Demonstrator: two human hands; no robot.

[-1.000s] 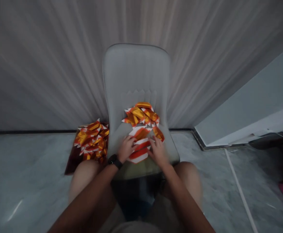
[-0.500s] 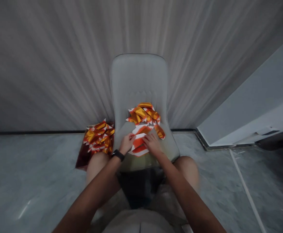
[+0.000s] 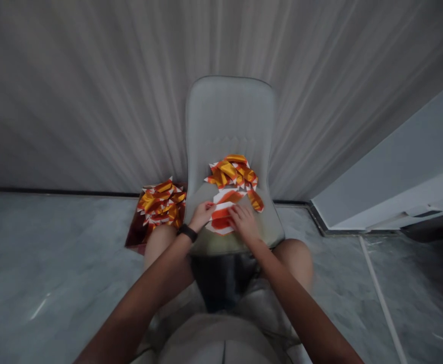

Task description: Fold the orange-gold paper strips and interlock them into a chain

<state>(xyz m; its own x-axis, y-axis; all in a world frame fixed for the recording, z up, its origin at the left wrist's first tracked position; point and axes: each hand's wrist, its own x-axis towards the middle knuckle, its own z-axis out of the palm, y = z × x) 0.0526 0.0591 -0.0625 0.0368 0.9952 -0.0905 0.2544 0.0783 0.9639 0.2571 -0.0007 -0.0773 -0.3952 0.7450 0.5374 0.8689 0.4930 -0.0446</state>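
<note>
An orange and white sheet of paper (image 3: pixel 221 215), partly folded, lies on the chair seat (image 3: pixel 221 246) before me. My left hand (image 3: pixel 202 214) pinches its left edge between thumb and fingers. Across the sheet, my right hand (image 3: pixel 245 222) grips the right side, with its fingertips over the paper and the thumb partly hidden. Just behind is a pile of folded gold and orange paper pieces (image 3: pixel 232 172). One folded piece (image 3: pixel 256 200) sits apart at the pile's right front, close to my right hand.
On the floor to the left, a dark red box (image 3: pixel 135 233) holds a heap of similar folded pieces (image 3: pixel 164 202). The grey chair back (image 3: pixel 230 108) rises in front of a curtain-like wall (image 3: pixel 111 101). A white cabinet-like block (image 3: pixel 388 177) stands at right. My knees flank the seat.
The whole view has shifted, so the chair sits slightly further right and higher. Both hands stay at the sheet, with only slight finger movement.
</note>
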